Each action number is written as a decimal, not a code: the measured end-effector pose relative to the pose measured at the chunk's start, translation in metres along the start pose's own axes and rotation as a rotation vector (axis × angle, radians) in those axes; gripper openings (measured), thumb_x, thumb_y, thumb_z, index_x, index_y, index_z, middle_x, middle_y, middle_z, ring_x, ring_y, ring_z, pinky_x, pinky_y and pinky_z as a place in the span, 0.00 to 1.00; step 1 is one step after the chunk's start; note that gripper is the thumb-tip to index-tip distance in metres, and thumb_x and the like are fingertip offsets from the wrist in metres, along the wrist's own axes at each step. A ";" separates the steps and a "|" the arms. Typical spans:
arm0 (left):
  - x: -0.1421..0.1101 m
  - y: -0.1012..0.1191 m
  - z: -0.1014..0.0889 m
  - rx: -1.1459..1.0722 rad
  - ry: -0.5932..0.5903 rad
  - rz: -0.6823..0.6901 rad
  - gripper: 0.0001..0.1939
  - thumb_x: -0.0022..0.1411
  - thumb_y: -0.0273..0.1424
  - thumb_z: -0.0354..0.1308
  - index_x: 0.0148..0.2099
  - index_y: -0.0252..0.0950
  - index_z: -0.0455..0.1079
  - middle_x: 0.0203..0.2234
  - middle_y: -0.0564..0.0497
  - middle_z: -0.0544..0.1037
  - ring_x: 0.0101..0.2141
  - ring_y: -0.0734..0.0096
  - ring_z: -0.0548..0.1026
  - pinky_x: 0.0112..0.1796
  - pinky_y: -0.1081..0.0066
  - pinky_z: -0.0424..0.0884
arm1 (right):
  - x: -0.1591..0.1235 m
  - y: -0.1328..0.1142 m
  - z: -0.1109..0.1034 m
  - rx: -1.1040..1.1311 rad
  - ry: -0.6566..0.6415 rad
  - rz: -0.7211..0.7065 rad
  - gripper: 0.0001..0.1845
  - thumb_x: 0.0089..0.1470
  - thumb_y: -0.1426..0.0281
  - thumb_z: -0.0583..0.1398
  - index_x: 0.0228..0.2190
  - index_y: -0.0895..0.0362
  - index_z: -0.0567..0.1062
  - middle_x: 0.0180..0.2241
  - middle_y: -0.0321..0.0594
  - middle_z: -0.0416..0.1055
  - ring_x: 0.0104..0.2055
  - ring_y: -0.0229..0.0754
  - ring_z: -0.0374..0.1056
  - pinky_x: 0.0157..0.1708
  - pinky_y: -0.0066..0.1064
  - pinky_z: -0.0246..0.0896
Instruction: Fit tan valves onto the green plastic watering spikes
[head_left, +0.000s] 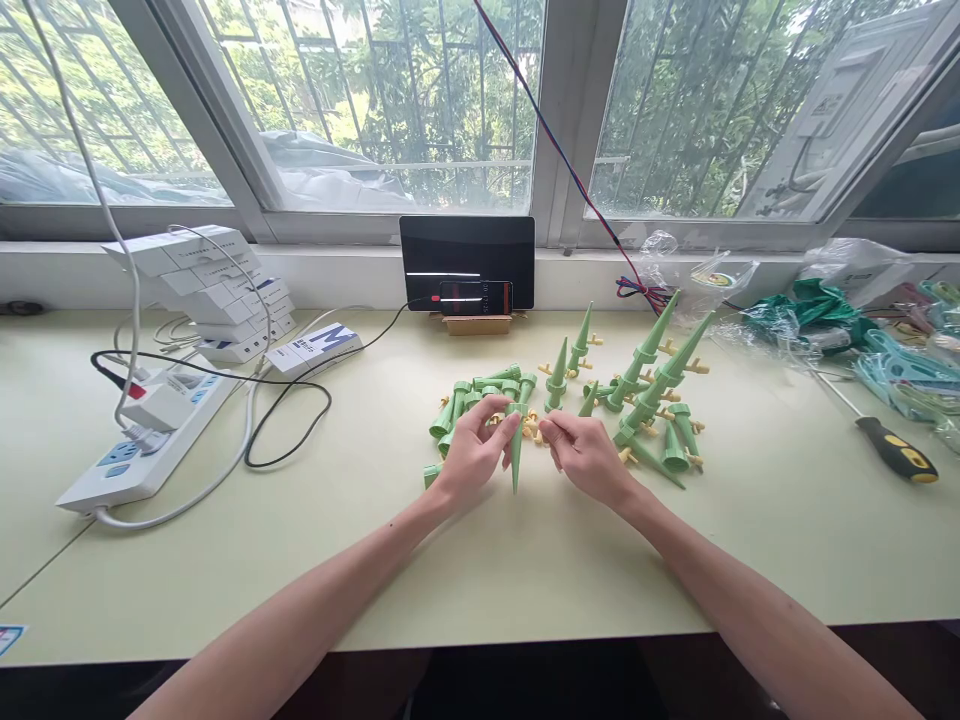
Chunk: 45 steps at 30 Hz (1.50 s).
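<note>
My left hand [474,447] is closed round a green plastic cone spike [516,455] that points down toward the table. My right hand [586,453] pinches a small beige valve piece [534,428] right beside the spike's top. Behind my hands lies a heap of green spikes [480,395] on the left. Several assembled spikes with beige valves [651,385] stand or lean on the right.
A white power strip [146,440] with cables lies at the left, with stacked white boxes [217,290] behind it. A phone [475,297] leans against a dark screen [466,255] at the window sill. A screwdriver [892,448] and plastic bags [817,310] are at the right.
</note>
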<state>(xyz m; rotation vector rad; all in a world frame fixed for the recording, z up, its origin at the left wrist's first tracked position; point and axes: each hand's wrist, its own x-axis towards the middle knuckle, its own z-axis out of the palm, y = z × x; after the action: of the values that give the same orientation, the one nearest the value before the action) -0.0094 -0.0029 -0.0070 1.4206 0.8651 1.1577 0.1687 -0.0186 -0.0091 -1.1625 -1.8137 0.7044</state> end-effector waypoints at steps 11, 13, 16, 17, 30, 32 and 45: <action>0.005 0.000 -0.003 -0.151 0.091 -0.082 0.14 0.59 0.42 0.63 0.36 0.36 0.69 0.26 0.54 0.71 0.20 0.80 0.67 0.22 0.75 0.66 | 0.001 -0.004 0.001 0.033 0.048 0.001 0.13 0.62 0.58 0.57 0.36 0.56 0.71 0.26 0.35 0.71 0.23 0.37 0.64 0.26 0.29 0.59; 0.005 -0.001 -0.003 -0.177 0.089 -0.092 0.14 0.59 0.42 0.63 0.35 0.36 0.69 0.25 0.54 0.71 0.21 0.79 0.67 0.23 0.75 0.67 | 0.001 -0.003 0.002 0.027 0.055 -0.002 0.12 0.61 0.59 0.59 0.37 0.56 0.71 0.27 0.36 0.72 0.24 0.37 0.64 0.26 0.29 0.60; 0.005 -0.001 -0.002 -0.211 0.091 -0.120 0.14 0.59 0.42 0.63 0.35 0.36 0.70 0.24 0.54 0.72 0.22 0.78 0.69 0.23 0.75 0.67 | 0.000 -0.003 0.002 0.020 0.076 -0.015 0.12 0.60 0.59 0.60 0.38 0.56 0.72 0.28 0.37 0.72 0.24 0.38 0.64 0.27 0.30 0.61; 0.005 -0.001 -0.002 -0.222 0.094 -0.132 0.14 0.59 0.42 0.63 0.35 0.35 0.70 0.23 0.53 0.72 0.22 0.77 0.69 0.22 0.75 0.66 | 0.000 -0.003 0.002 0.021 0.087 -0.019 0.12 0.60 0.59 0.61 0.38 0.56 0.72 0.29 0.38 0.72 0.24 0.38 0.65 0.27 0.30 0.61; 0.004 -0.001 0.000 -0.249 0.063 -0.192 0.15 0.61 0.43 0.61 0.33 0.36 0.66 0.22 0.54 0.72 0.19 0.79 0.65 0.22 0.75 0.63 | 0.000 0.000 0.003 -0.099 0.157 -0.189 0.09 0.62 0.63 0.59 0.34 0.54 0.74 0.30 0.39 0.72 0.26 0.39 0.64 0.29 0.30 0.61; 0.003 -0.002 0.000 -0.235 0.053 -0.176 0.15 0.62 0.43 0.59 0.33 0.36 0.66 0.21 0.55 0.71 0.19 0.79 0.65 0.22 0.75 0.64 | -0.001 0.001 0.003 -0.119 0.158 -0.205 0.09 0.63 0.63 0.59 0.34 0.54 0.74 0.29 0.39 0.71 0.27 0.39 0.64 0.29 0.30 0.61; 0.001 -0.005 -0.002 -0.051 0.048 -0.097 0.15 0.63 0.44 0.59 0.37 0.37 0.68 0.24 0.56 0.70 0.20 0.79 0.66 0.23 0.75 0.66 | -0.001 0.003 0.004 -0.065 0.157 -0.134 0.16 0.63 0.59 0.58 0.28 0.56 0.74 0.25 0.38 0.71 0.25 0.39 0.64 0.28 0.30 0.60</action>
<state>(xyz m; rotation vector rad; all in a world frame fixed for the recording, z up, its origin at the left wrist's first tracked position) -0.0108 -0.0003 -0.0115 1.3004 0.9218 1.1366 0.1667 -0.0188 -0.0139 -1.0950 -1.7733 0.4674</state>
